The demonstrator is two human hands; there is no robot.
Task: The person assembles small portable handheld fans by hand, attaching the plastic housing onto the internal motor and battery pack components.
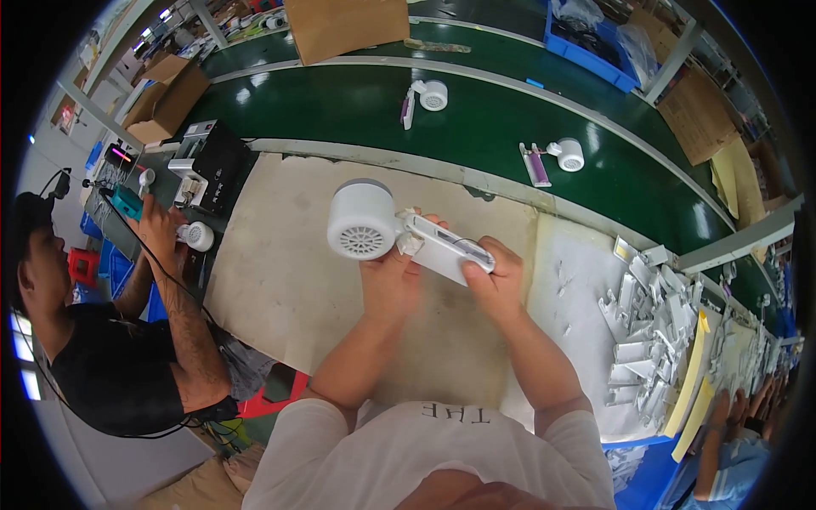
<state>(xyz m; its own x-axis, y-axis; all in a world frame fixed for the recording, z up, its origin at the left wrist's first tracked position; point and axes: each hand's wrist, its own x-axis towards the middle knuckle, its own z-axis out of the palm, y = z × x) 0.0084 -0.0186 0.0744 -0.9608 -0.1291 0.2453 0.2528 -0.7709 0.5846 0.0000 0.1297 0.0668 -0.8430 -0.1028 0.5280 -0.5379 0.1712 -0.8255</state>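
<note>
Between my two hands, above the worktable, is a white handheld fan [362, 223] with a round grilled head and a flat handle part. My left hand [388, 285] is closed around the neck, where the head joins the handle. Closed on the far end of the handle, my right hand [497, 280] presses its thumb along the edge. The handle slants down to the right, and the fan head is at the left. Some of the fingers behind the handle are hidden.
A beige sheet [280, 229] covers the table. White plastic shells [646, 340] are heaped at the right. On the green conveyor belt [340, 106] lie two fan units [433, 95] with purple parts. At the left, a co-worker [127, 340] holds a teal tool near a black machine [217, 161].
</note>
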